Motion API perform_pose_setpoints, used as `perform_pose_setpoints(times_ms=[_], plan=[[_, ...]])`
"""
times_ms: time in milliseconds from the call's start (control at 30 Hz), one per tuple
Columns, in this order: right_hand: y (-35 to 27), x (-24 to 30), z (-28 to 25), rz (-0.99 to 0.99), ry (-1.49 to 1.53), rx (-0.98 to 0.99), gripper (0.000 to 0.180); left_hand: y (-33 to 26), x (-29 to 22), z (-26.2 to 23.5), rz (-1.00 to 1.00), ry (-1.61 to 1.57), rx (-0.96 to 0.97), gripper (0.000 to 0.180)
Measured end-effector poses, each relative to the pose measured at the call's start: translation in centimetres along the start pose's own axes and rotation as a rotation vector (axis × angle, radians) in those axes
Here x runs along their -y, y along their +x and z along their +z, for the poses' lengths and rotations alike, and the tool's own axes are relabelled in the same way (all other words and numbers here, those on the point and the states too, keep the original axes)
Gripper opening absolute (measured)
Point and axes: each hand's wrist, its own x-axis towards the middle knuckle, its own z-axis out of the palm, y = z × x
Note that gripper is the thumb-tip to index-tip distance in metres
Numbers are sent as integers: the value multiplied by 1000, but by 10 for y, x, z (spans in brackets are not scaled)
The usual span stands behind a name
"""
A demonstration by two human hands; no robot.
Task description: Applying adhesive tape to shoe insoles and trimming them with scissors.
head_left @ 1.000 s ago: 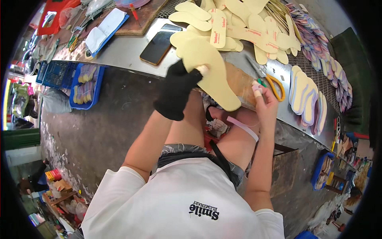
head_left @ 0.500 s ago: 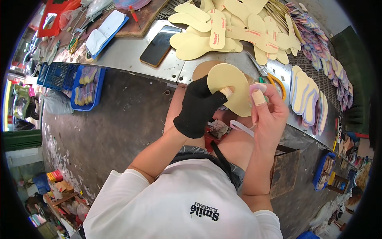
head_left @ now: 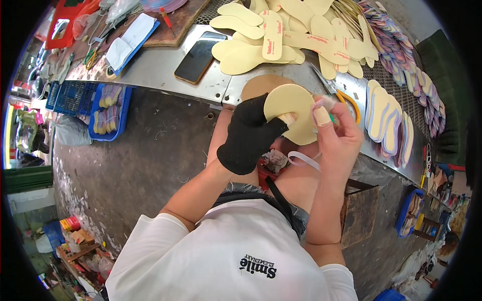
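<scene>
My left hand [head_left: 247, 136], in a black fingerless glove, grips a pale yellow insole [head_left: 287, 103] above my lap, thumb pressed on its face. My right hand [head_left: 336, 138] is closed at the insole's right edge, pinching a thin pale lilac strip [head_left: 303, 158]. That strip curls down below the insole and hangs in a loop beside my right wrist. Thumbs on both hands have light tape wrapped round them. Part of the insole's lower end is hidden behind my fingers. A brown insole-like piece [head_left: 263, 86] lies on the table edge behind my left hand.
Loose yellow insoles [head_left: 246, 56] are heaped on the metal table [head_left: 150, 75]. Yellow-handled scissors [head_left: 350, 103] and edged insoles [head_left: 386, 115] lie at the right. A phone [head_left: 200, 59] lies left of the heap. A blue basket [head_left: 120, 125] holds bundled insoles.
My right fingers have shifted slightly along the insole's right edge with the strip. The insole has tilted a little in my left hand.
</scene>
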Motion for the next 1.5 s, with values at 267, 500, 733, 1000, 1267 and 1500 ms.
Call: perform_pose_setpoints(times_ms=[267,500,733,1000,1267,1500], plan=[[14,-17,-17,-340,-277,117,9,5,-14,-7,25,117,106,25],[12,-15,-7,-216,-263,161,4,30,-15,0,-34,-59,176,25],[7,-10,-26,224,-31,169,7,39,-10,-7,5,-184,183,23],[-3,-28,-23,-131,-189,91,7,32,-22,3,-53,-205,82,20],[5,-23,-24,129,-70,227,4,45,-16,7,44,-70,138,20],[19,-55,-4,-242,-73,191,4,32,33,3,-8,-304,174,39]])
